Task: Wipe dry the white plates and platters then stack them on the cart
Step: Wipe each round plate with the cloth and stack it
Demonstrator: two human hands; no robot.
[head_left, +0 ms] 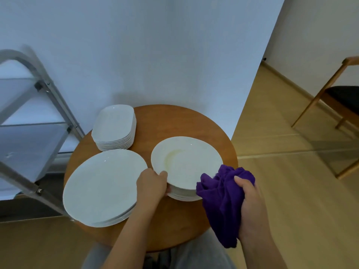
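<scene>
Three white stacks stand on a round wooden table (194,121). A stack of round deep plates (186,162) is at the right; my left hand (151,184) grips the near-left rim of its top plate, thumb on top. A stack of large oval platters (103,185) lies at the left. A stack of small rectangular platters (114,125) is at the back left. My right hand (250,202) holds a bunched purple cloth (223,199) beside the round plates' near-right edge.
A metal cart (33,113) with grey shelves stands to the left of the table, against the white wall. A wooden chair (338,98) with a dark seat is at the far right on the wood floor. My legs in grey trousers are below the table.
</scene>
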